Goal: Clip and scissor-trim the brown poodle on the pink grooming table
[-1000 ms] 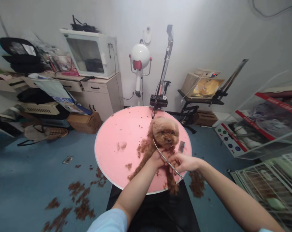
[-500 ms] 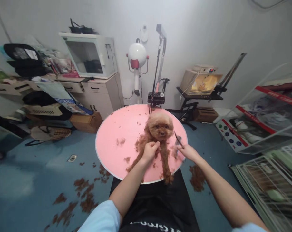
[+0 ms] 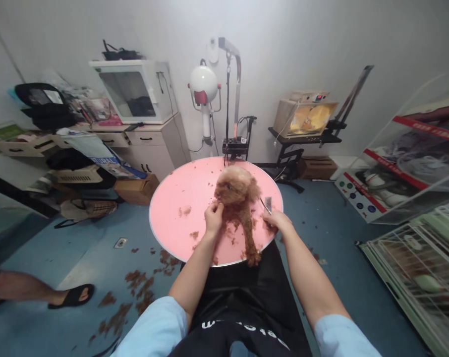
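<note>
A curly brown dog (image 3: 232, 191) sits on a round pink grooming table (image 3: 168, 203), its head turned to the left. My left hand (image 3: 213, 216) is closed in a pinch at the dog's chin, just below the mouth. To the right of the dog, my right hand (image 3: 279, 221) is closed around scissors (image 3: 263, 204), whose thin dark blade points up and left. A metal comb (image 3: 268, 204) shows just above the right fingers; whether that hand also grips it, I cannot tell. Tufts of cut brown hair (image 3: 194, 234) lie about the dog on the tabletop.
A grooming arm (image 3: 238, 84) and white dryer (image 3: 204, 84) stand behind the table. Drawers (image 3: 150, 141) are at the left, wire cages (image 3: 410, 258) at the right. Cut hair (image 3: 135, 280) covers part of the floor. Another person's sandalled foot (image 3: 74, 296) is at lower left.
The dog's head has turned from facing me to the left. My left hand has moved left with its chin. My right hand has shifted slightly left and up. Another person's leg has entered.
</note>
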Demonstrator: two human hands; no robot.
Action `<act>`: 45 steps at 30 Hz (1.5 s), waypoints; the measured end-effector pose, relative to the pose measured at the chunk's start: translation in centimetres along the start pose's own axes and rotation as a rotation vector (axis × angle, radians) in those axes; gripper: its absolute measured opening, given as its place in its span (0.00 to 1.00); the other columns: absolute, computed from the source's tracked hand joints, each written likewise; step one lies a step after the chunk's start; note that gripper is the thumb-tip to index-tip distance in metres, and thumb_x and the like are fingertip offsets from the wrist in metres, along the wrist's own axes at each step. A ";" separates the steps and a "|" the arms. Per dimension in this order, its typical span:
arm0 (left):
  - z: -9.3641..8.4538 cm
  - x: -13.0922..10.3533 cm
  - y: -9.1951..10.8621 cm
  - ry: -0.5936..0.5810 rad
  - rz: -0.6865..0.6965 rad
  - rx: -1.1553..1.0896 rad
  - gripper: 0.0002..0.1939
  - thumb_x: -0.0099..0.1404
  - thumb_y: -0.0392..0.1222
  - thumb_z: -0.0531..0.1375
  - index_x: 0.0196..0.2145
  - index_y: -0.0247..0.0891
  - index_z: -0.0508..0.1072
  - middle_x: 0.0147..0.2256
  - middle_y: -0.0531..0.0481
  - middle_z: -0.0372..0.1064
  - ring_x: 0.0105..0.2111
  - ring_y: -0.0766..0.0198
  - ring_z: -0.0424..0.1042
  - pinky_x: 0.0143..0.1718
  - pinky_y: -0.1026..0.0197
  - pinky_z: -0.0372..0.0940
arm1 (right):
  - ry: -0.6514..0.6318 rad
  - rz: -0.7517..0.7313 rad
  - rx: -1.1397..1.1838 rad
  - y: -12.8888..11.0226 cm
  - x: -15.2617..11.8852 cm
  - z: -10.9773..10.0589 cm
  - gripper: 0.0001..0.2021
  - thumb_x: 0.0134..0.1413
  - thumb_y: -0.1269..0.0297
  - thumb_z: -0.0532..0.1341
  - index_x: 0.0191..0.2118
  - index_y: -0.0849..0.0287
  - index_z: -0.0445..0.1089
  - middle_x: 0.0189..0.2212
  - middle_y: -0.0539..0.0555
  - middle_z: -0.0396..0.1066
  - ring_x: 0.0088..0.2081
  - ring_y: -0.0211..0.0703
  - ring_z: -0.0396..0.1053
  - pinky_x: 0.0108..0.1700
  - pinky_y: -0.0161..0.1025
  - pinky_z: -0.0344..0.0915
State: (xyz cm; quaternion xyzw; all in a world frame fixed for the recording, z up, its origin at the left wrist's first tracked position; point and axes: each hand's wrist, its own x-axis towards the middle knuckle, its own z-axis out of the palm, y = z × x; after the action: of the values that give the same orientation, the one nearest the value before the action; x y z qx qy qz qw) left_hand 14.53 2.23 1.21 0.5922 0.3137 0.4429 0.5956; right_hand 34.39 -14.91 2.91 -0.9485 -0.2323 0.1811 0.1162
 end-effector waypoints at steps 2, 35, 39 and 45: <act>-0.5 1.3 0.1 0.067 -0.039 -0.081 0.13 0.57 0.46 0.61 0.33 0.32 0.78 0.32 0.47 0.75 0.33 0.64 0.71 0.36 0.64 0.64 | 0.026 0.021 0.003 0.2 -0.7 -0.3 0.19 0.54 0.54 0.57 0.44 0.63 0.73 0.34 0.64 0.76 0.37 0.54 0.75 0.35 0.41 0.65; 1.3 -0.6 1.4 -0.624 -0.684 -0.691 0.08 0.58 0.36 0.62 0.37 0.33 0.75 0.43 0.40 0.74 0.45 0.56 0.73 0.47 0.55 0.68 | 0.051 -0.667 0.522 1.7 -13.0 3.8 0.14 0.57 0.60 0.54 0.27 0.58 0.73 0.23 0.51 0.70 0.28 0.40 0.66 0.35 0.37 0.61; 0.6 -5.5 0.4 -0.685 -0.638 -0.554 0.18 0.52 0.45 0.69 0.39 0.36 0.72 0.37 0.42 0.75 0.37 0.57 0.75 0.39 0.55 0.69 | -0.101 -0.499 0.728 0.9 -14.8 5.7 0.14 0.54 0.56 0.55 0.25 0.59 0.70 0.21 0.49 0.69 0.26 0.40 0.64 0.30 0.34 0.60; -3.2 -6.4 1.4 -0.758 -0.243 0.174 0.11 0.59 0.45 0.61 0.24 0.36 0.70 0.22 0.48 0.69 0.23 0.64 0.69 0.28 0.61 0.63 | 0.157 -0.262 0.659 3.1 -12.8 5.0 0.16 0.53 0.54 0.54 0.22 0.59 0.66 0.19 0.48 0.63 0.25 0.40 0.62 0.30 0.34 0.57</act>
State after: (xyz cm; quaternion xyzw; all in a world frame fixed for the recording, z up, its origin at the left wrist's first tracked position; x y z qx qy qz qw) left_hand 8.80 -2.28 1.32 0.7203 0.1756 0.0915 0.6648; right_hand 23.06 -23.14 1.14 -0.8333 -0.2715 0.1562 0.4555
